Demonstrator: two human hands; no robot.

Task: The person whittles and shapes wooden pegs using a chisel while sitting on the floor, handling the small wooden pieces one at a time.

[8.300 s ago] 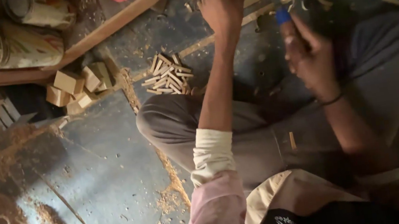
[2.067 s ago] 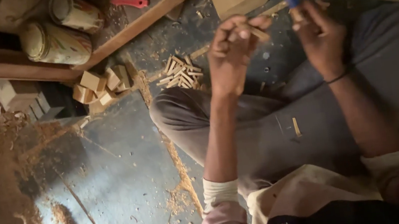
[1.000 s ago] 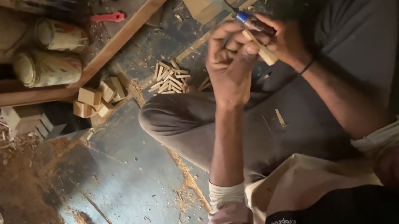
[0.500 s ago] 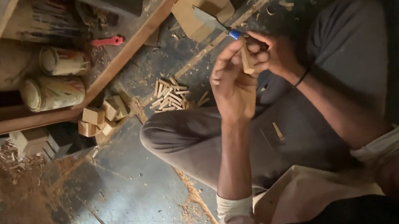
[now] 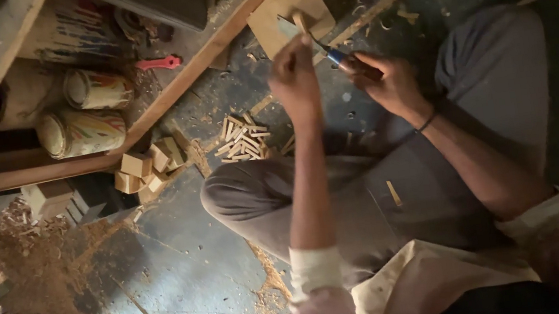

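I sit cross-legged on the floor. My left hand [image 5: 294, 78] pinches a small wooden stick [image 5: 301, 21] and holds it upright on a flat wooden block [image 5: 276, 6]. My right hand [image 5: 389, 79] is shut on a knife with a blue handle [image 5: 337, 58]. Its blade [image 5: 291, 29] reaches to the stick just above my left fingers. Both hands are close together over the block's near edge.
A pile of short cut sticks [image 5: 242, 139] and several small wooden cubes [image 5: 142, 167] lie left of my knee. Two painted tins [image 5: 80, 116] sit under a slanted wooden beam [image 5: 205, 43], with a red tool [image 5: 161, 63] on it. Sawdust [image 5: 26, 273] covers the floor at left.
My hands have gone from in front of me down to the wooden block. The stick now stands on it with the blade against it. The view has shifted.
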